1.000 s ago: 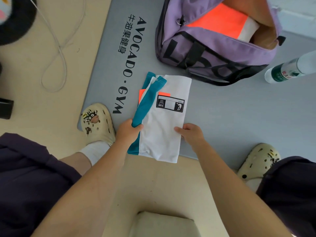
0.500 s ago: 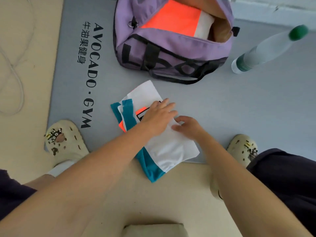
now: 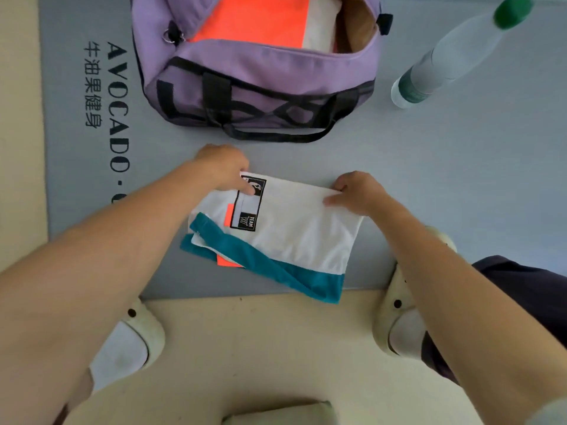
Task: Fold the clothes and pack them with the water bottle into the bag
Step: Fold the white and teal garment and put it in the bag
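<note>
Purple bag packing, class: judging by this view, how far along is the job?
Done: an orange and white garment already lies in the open purple bag. In hand: left hand and right hand grip the folded white and teal garment on the mat. Left: pack it, then the water bottle standing beside the bag.

Soft, even light is filling the head view, bright without harsh glare. Only faint shadows are lying under the purple duffel bag at 12 o'clock and under the folded white jersey at centre. Wide-angle distortion is bending the frame edges, stretching both forearms toward 7 and 5 o'clock. The water bottle at 2 o'clock is smearing with blur, its green cap indistinct. The grey gym mat lettering at 10 o'clock is reading slightly soft.
</note>
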Motion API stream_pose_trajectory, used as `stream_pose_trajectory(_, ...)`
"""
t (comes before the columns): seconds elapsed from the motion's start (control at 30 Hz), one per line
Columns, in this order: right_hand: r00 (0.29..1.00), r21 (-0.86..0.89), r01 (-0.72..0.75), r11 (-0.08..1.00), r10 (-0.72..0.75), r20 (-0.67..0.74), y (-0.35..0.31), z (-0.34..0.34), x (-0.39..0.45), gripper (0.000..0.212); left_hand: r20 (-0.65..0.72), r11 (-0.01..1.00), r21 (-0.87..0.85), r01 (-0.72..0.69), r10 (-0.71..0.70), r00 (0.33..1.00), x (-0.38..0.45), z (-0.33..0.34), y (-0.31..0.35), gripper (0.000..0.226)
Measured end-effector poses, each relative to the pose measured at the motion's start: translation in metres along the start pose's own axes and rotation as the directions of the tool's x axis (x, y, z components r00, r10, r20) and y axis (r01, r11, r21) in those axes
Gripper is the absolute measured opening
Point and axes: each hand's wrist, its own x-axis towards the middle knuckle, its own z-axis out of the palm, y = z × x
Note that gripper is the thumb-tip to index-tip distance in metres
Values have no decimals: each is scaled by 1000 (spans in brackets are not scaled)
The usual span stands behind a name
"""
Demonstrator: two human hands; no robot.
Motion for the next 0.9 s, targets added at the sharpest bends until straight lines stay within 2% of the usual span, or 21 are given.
stream_pose_trajectory(0.07,975,78,-5,997,22,-219,-1,-2,1,22,-158,997,-61,51,-60,986,-5,4,-6,40)
stream_pose_trajectory(0.17,834,116,36,993,34,-550,-5,5,-7,35,-482,988,-126,92,-142,865,-20,21,-4,39)
stream_pose_trajectory(0.23,784,219,21,975,120,-609,-2,12,-16,40,-555,992,-113,53,-107,825,-32,36,3,45)
stream_pose_trajectory(0.3,822,370,-42,928,243,-516,3,22,-26,32,-531,993,-114,-33,-33,847,-43,54,14,32)
stream_pose_trajectory(0.37,879,465,-130,876,318,-355,7,37,-36,34,-470,988,-147,-47,-28,882,-56,71,26,23)
stream_pose_trajectory(0.47,901,516,-182,837,352,-254,10,57,-50,43,-371,964,-263,36,-136,919,-77,95,37,26)
stream_pose_trajectory(0.6,862,645,-208,735,449,-234,7,64,-59,55,-125,921,-315,228,-279,952,-96,112,34,34)
stream_pose_trajectory(0.63,846,691,-203,694,479,-233,6,65,-61,59,-129,918,-313,245,-297,946,-100,113,34,34)
stream_pose_trajectory(0.7,828,726,-197,659,508,-237,3,69,-65,61,-299,934,-300,193,-284,911,-105,116,40,27)
stream_pose_trajectory(0.73,833,724,-192,662,501,-236,1,71,-67,60,-368,946,-284,157,-258,893,-107,118,44,31)
stream_pose_trajectory(0.77,847,718,-195,668,484,-220,0,73,-68,57,-390,954,-267,136,-236,890,-107,120,49,45)
stream_pose_trajectory(0.83,891,688,-237,686,435,-127,1,72,-68,46,-285,950,-273,150,-228,931,-105,120,57,71)
stream_pose_trajectory(0.9,921,645,-280,711,389,-29,8,67,-67,31,-190,940,-289,183,-244,951,-99,126,60,82)
